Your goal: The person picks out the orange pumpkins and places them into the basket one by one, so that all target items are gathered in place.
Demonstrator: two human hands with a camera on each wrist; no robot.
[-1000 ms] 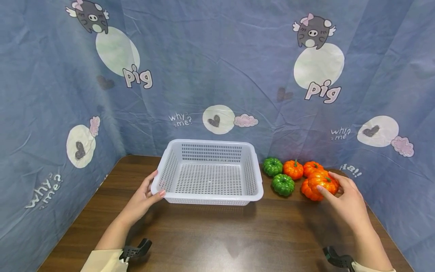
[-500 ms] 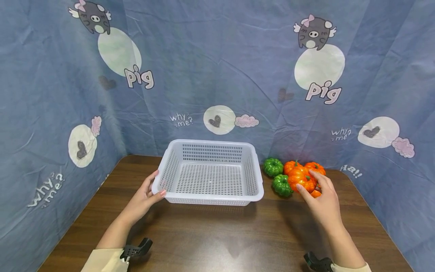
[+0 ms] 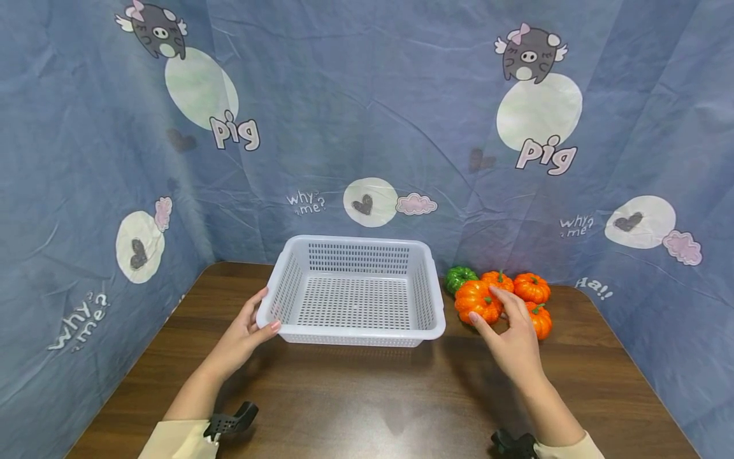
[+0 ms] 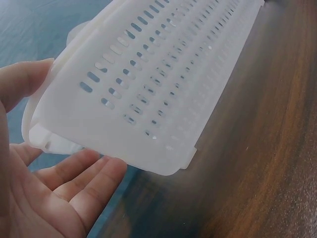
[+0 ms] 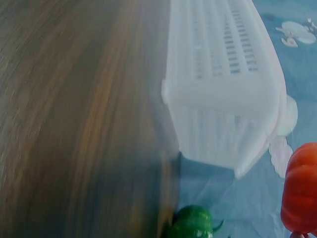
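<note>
- Orange pumpkin (image 3: 477, 301): located just right of white basket (image 3: 361, 333), apparently raised off counter (image 3: 367, 395).
- Saw right hand (image 3: 514, 338) gripping it, fingers partly spread; left hand (image 3: 243, 328) pinching basket's near left corner.
- Judged work early: one pumpkin lifted, none seen inside basket; at least one green pumpkin (image 3: 460, 276) and three orange pumpkins (image 3: 531, 288) left on counter.
- Read "pig", "why me?", "Ha!!" on blue cloth (image 3: 321, 115); found no brand.

Blue cloth (image 3: 321, 89): "pig" (image 3: 548, 154) twice, "why me?" (image 3: 306, 201) three times, "Ha!!" (image 3: 594, 288) once, low at right.
</note>
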